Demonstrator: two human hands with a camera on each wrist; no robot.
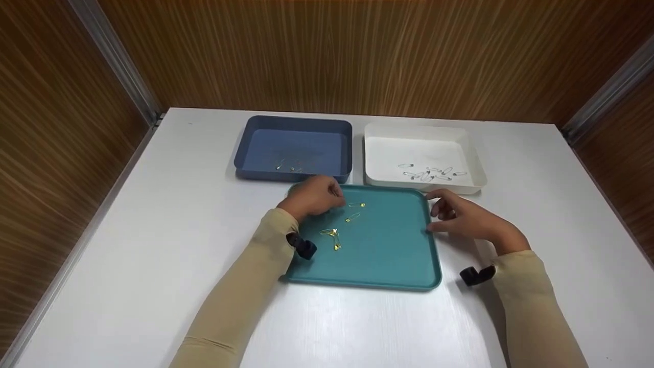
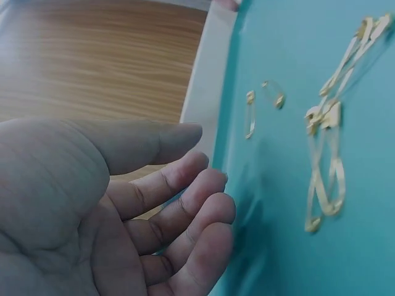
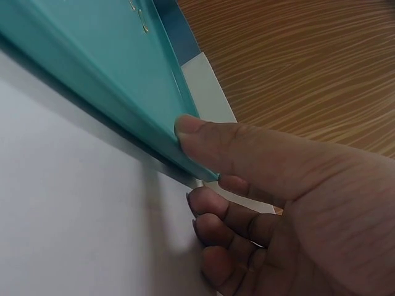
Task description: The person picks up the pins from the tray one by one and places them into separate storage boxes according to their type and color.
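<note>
A teal tray lies in the middle of the white table, with a few gold safety pins loose on its left half. My left hand hovers over the tray's far left corner, close to the nearest pins. In the left wrist view my left hand has loosely curled fingers and holds nothing, with gold pins on the teal tray beside it. My right hand grips the tray's right rim. In the right wrist view its thumb lies on the teal tray's rim and the fingers curl below.
A blue tray at the back left holds a few gold pins. The white tray next to it holds several silver pins. Wood-grain walls close in the white table on three sides.
</note>
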